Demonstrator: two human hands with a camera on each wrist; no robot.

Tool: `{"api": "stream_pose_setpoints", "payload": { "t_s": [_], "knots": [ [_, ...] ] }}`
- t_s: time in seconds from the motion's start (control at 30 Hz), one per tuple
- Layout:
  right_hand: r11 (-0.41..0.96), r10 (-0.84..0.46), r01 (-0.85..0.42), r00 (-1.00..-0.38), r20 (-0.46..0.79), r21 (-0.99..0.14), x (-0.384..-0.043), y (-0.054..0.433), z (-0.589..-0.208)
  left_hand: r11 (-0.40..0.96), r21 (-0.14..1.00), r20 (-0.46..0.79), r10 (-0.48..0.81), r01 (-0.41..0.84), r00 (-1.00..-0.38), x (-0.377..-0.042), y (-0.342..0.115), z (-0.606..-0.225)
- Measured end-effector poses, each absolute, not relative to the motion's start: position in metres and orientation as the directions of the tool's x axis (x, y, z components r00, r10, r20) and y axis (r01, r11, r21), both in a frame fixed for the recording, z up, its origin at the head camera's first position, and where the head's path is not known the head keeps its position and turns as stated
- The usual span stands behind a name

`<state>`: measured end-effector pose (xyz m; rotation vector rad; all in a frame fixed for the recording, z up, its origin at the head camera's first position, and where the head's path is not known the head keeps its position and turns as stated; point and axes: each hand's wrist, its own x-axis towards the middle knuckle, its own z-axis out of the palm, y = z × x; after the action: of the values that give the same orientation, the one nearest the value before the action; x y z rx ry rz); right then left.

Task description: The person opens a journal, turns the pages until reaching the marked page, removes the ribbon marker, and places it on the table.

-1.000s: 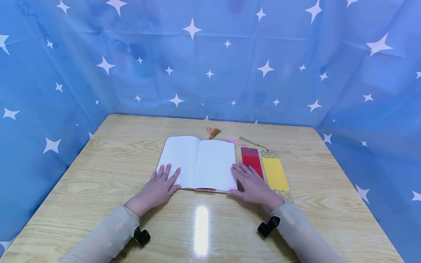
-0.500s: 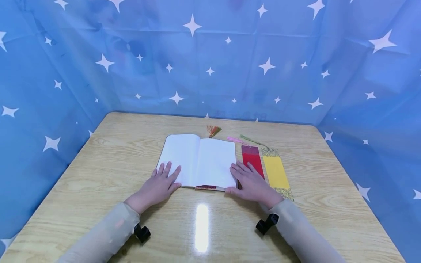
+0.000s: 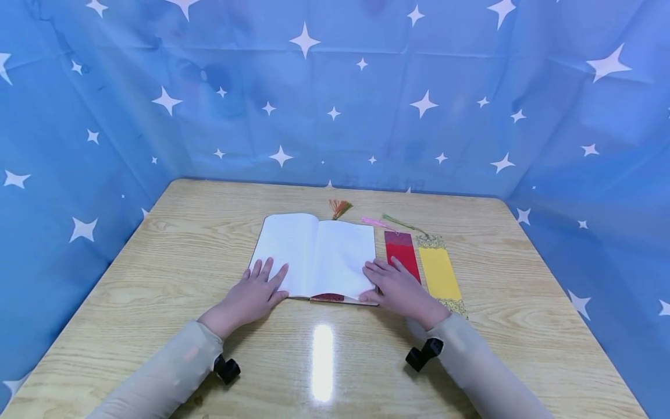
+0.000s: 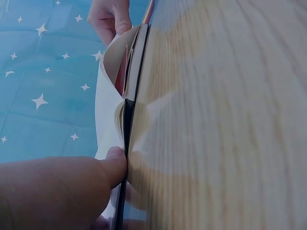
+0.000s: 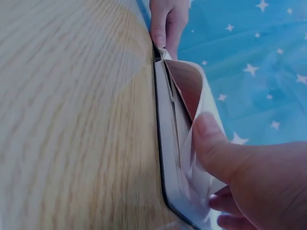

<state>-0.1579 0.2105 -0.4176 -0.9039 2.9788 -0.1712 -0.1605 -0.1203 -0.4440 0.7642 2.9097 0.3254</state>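
Observation:
An open book (image 3: 290, 250) with blank white pages lies on the wooden table. My left hand (image 3: 251, 299) rests with fingers spread on its lower left page, thumb at the bottom edge. At the lower right corner, my right hand (image 3: 400, 294) pinches a group of right-hand pages (image 5: 206, 86), which bow up off the rest. Under that arch shows a reddish bookmark (image 3: 328, 297), its orange and green tassel (image 3: 340, 209) sticking out past the top edge. Right of the book lie a red bookmark (image 3: 402, 256) with a pink tassel, partly hidden by my right hand, and a yellow bookmark (image 3: 439, 272).
The wooden table (image 3: 173, 244) extends around the book on all sides. A blue curtain (image 3: 335, 81) with white stars hangs behind it and along both sides. The yellow bookmark's green tassel (image 3: 398, 222) points toward the back.
My right hand has shifted slightly left at the page corner, and the right-hand pages arch higher, showing more of the reddish bookmark beneath. The left hand stays where it was.

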Motion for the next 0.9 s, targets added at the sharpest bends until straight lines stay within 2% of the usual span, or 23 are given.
{"api": "stream_pose_setpoints", "payload": {
  "t_s": [0.17,0.33,0.63,0.9],
  "knots": [
    [0.832,-0.538,-0.531,-0.843,-0.002,-0.160,-0.156,0.208,-0.415,0.851,0.229,-0.060,0.497,0.473,-0.866,-0.161,-0.120,-0.443],
    [0.811,-0.548,-0.546,-0.835,0.054,-0.210,-0.155,0.205,-0.412,0.856,0.208,-0.052,0.493,0.474,-0.868,-0.160,-0.119,-0.439],
    [0.779,-0.500,-0.507,-0.857,0.122,-0.370,-0.154,0.193,-0.407,0.885,0.209,-0.070,0.438,0.416,-0.896,-0.160,-0.109,-0.432],
    [0.782,-0.483,-0.499,-0.864,0.141,-0.374,-0.151,0.181,-0.402,0.912,0.143,-0.045,0.393,0.384,-0.918,-0.160,-0.093,-0.426]
  ]
}}
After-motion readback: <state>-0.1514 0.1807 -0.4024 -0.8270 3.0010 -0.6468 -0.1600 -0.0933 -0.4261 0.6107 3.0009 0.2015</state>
